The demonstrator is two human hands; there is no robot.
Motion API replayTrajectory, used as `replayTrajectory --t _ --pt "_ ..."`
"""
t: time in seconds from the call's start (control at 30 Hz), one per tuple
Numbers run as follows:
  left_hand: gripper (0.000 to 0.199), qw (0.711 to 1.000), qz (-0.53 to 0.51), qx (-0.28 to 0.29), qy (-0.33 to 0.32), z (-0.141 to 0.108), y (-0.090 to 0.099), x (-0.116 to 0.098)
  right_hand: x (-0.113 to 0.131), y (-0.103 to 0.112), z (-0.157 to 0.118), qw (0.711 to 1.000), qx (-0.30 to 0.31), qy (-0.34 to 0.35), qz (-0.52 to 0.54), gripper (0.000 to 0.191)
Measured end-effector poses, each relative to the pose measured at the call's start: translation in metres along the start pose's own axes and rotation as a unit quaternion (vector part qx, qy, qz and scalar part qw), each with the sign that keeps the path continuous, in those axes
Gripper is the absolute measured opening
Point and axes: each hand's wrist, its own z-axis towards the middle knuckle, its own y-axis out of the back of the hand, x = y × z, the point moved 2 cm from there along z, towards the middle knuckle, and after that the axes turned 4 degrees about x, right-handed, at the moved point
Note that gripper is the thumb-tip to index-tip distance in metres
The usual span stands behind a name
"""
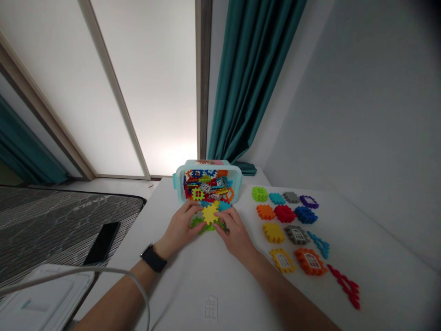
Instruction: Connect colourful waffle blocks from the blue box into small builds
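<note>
White table [193,285]: left hand [177,227] and right hand [234,232] half-hide green tiles [197,222].

Home bedroom: teal curtain [234,78], frosted door [144,87], striped mattress [58,225] (phone [101,243] lying on it).

Left hand [181,225], right hand [234,228] on yellow-green interlocking tiles [210,213]. Plastic tub [178,184] just ahead. More tiles [285,214] in rows on bench [193,285], right side.
</note>
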Motion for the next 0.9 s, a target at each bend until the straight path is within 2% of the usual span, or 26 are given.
replayTrajectory --t 0.13,0.33,0.53,0.77,0.9 --pt "0.032 0.999 -0.032 0.009 0.013 -0.001 0.000 0.008 -0.001 0.002 0.001 1.000 0.012 0.003 0.013 0.026" --pt "0.032 0.999 -0.023 0.044 0.004 -0.002 0.003 0.012 -0.005 0.004 0.002 0.998 0.061 0.025 0.002 0.049" --pt "0.033 0.998 -0.013 0.065 0.000 -0.001 0.005 0.006 -0.006 0.006 0.002 0.997 0.075 0.029 -0.016 0.051" --pt "0.050 0.997 -0.017 0.073 -0.009 0.001 0.005 -0.002 -0.007 0.005 0.002 0.998 0.052 0.008 -0.017 0.051" --pt "0.046 0.996 -0.020 0.083 -0.011 0.001 0.005 -0.002 -0.005 0.005 0.001 0.998 0.057 0.012 -0.015 0.049"
